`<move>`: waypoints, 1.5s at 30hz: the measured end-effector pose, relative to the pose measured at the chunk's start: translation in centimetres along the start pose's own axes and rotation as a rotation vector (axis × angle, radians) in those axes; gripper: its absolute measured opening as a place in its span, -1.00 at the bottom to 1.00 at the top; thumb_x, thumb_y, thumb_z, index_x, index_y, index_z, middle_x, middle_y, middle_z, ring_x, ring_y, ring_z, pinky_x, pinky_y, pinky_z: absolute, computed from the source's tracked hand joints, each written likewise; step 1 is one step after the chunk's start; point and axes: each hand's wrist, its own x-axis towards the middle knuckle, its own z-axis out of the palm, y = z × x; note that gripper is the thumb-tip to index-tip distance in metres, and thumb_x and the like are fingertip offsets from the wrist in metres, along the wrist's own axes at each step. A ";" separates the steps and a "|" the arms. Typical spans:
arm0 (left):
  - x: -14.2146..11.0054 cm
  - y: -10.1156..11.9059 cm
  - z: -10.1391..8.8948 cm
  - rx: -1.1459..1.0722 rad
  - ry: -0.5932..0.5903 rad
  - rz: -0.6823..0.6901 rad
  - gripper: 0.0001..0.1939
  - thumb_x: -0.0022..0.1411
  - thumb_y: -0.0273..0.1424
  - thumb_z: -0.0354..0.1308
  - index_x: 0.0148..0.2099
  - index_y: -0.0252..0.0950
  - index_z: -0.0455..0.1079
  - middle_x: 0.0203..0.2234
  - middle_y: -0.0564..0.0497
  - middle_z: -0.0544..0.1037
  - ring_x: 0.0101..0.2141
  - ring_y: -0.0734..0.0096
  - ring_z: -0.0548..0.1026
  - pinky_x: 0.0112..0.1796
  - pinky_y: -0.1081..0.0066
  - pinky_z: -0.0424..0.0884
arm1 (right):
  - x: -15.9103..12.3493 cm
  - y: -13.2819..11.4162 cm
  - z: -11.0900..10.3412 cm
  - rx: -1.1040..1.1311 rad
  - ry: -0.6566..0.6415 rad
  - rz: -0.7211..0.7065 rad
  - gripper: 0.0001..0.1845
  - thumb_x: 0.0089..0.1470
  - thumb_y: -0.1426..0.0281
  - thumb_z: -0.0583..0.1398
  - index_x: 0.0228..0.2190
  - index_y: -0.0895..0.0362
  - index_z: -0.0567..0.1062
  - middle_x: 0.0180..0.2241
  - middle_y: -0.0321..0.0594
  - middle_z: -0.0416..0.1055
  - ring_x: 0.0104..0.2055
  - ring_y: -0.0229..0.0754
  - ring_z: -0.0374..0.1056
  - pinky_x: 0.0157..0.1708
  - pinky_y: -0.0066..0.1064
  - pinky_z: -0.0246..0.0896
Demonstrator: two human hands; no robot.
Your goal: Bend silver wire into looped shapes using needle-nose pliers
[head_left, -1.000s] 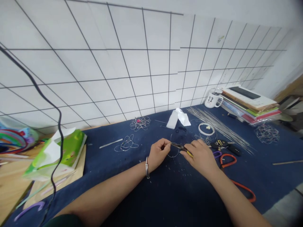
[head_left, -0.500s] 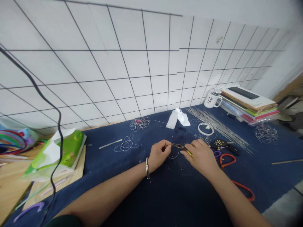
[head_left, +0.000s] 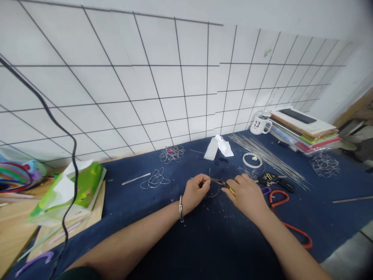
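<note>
My left hand (head_left: 196,191) pinches a thin wire (head_left: 216,193), whose curved loop hangs between my two hands above the dark blue cloth. My right hand (head_left: 247,193) is closed around yellow-handled pliers (head_left: 222,182). The plier tips point left and meet the wire at my left fingertips; exactly how the jaws grip it is too small to tell. Left of my hands lies a looped wire flower shape (head_left: 155,179) with small beads. Farther back sits a fuller wire flower (head_left: 171,154) with a pink centre.
Long straight wires (head_left: 268,159) and a white ring coil (head_left: 252,160) lie behind my right hand. Beside it are red-handled scissors (head_left: 279,198) and black-handled cutters (head_left: 269,178). A white mug (head_left: 259,123), stacked books (head_left: 304,126) and a green tissue pack (head_left: 72,190) stand around.
The view has shifted slightly. Both hands keep nearly the same pose, with the pliers still at the left fingertips; nothing has been let go.
</note>
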 end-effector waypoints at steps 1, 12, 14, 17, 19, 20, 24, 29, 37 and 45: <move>0.0 0.0 0.0 -0.009 -0.002 -0.004 -0.82 0.14 -0.30 -0.01 -0.39 -0.32 0.29 -0.68 0.14 0.28 -0.70 0.62 0.22 -0.63 0.59 0.14 | 0.0 0.0 0.0 -0.001 -0.001 0.002 -0.68 0.12 0.20 -0.01 -0.44 0.12 0.42 -0.50 -0.17 0.25 -0.34 -0.17 0.11 -0.33 -0.38 -0.07; -0.4 0.5 0.3 -0.187 0.043 -0.051 -0.80 0.16 -0.29 -0.03 -0.38 -0.32 0.27 -0.66 0.14 0.29 -0.68 0.64 0.21 -0.63 0.59 0.16 | -0.2 -0.7 0.6 -0.003 0.012 0.032 -0.70 0.11 0.19 0.00 -0.44 0.10 0.41 -0.51 -0.18 0.26 -0.35 -0.17 0.12 -0.37 -0.40 -0.09; -0.3 0.4 0.3 -0.224 0.035 -0.071 -0.80 0.17 -0.29 -0.03 -0.38 -0.32 0.26 -0.66 0.15 0.28 -0.69 0.64 0.20 -0.64 0.60 0.15 | -0.2 -0.8 0.6 -0.016 0.030 0.029 -0.71 0.11 0.20 0.01 -0.43 0.11 0.41 -0.51 -0.17 0.26 -0.35 -0.17 0.11 -0.37 -0.40 -0.09; 0.1 0.2 0.1 -0.265 -0.041 -0.092 -0.80 0.17 -0.29 -0.03 -0.41 -0.32 0.23 -0.66 0.14 0.28 -0.69 0.65 0.21 -0.63 0.59 0.15 | -0.2 -0.8 0.5 -0.041 0.051 0.022 -0.74 0.10 0.23 0.03 -0.43 0.12 0.41 -0.51 -0.17 0.26 -0.35 -0.17 0.11 -0.36 -0.39 -0.09; 0.4 0.2 -0.1 -0.292 -0.105 -0.101 -0.79 0.17 -0.28 -0.02 -0.40 -0.33 0.23 -0.63 0.13 0.31 -0.68 0.64 0.23 -0.62 0.58 0.17 | -0.2 -0.7 0.5 -0.056 0.052 0.019 -0.73 0.10 0.23 0.03 -0.44 0.12 0.41 -0.52 -0.17 0.25 -0.36 -0.17 0.11 -0.35 -0.39 -0.09; 0.5 0.2 -0.2 -0.302 -0.128 -0.102 -0.78 0.17 -0.27 -0.02 -0.38 -0.33 0.24 -0.61 0.12 0.32 -0.67 0.64 0.24 -0.61 0.58 0.18 | -0.1 -0.7 0.5 -0.063 0.051 0.020 -0.73 0.11 0.23 0.02 -0.45 0.11 0.41 -0.52 -0.17 0.25 -0.36 -0.16 0.11 -0.35 -0.39 -0.09; 0.9 0.4 -0.6 -0.281 -0.170 -0.076 -0.74 0.18 -0.23 -0.03 -0.37 -0.34 0.25 -0.58 0.10 0.34 -0.66 0.64 0.27 -0.59 0.57 0.19 | 0.0 -0.6 0.4 -0.087 0.041 0.030 -0.73 0.11 0.23 0.02 -0.44 0.11 0.41 -0.52 -0.17 0.25 -0.35 -0.16 0.11 -0.36 -0.39 -0.09; 0.9 0.4 -0.7 -0.164 -0.129 -0.055 -0.68 0.17 -0.18 -0.04 -0.46 -0.34 0.22 -0.64 0.13 0.29 -0.69 0.64 0.22 -0.63 0.58 0.13 | -0.1 -1.1 0.3 -0.086 0.025 0.014 -0.75 0.10 0.24 0.03 -0.43 0.11 0.41 -0.51 -0.16 0.26 -0.36 -0.16 0.10 -0.37 -0.38 -0.09; 0.3 0.9 -0.2 -0.103 0.023 -0.001 -0.69 0.20 -0.22 -0.09 -0.46 -0.32 0.25 -0.63 0.12 0.31 -0.65 0.60 0.25 -0.56 0.54 0.17 | -0.1 -1.6 0.2 -0.058 0.055 0.011 -0.73 0.11 0.24 0.02 -0.40 0.12 0.43 -0.51 -0.15 0.25 -0.37 -0.16 0.10 -0.40 -0.37 -0.09; -0.2 1.9 0.2 -0.278 0.042 -0.012 -0.71 0.23 -0.24 -0.11 -0.43 -0.32 0.23 -0.59 0.10 0.34 -0.60 0.58 0.29 -0.48 0.51 0.22 | -0.2 -1.9 0.2 0.003 0.073 0.051 -0.70 0.12 0.20 0.00 -0.41 0.11 0.42 -0.50 -0.17 0.25 -0.35 -0.16 0.11 -0.37 -0.37 -0.08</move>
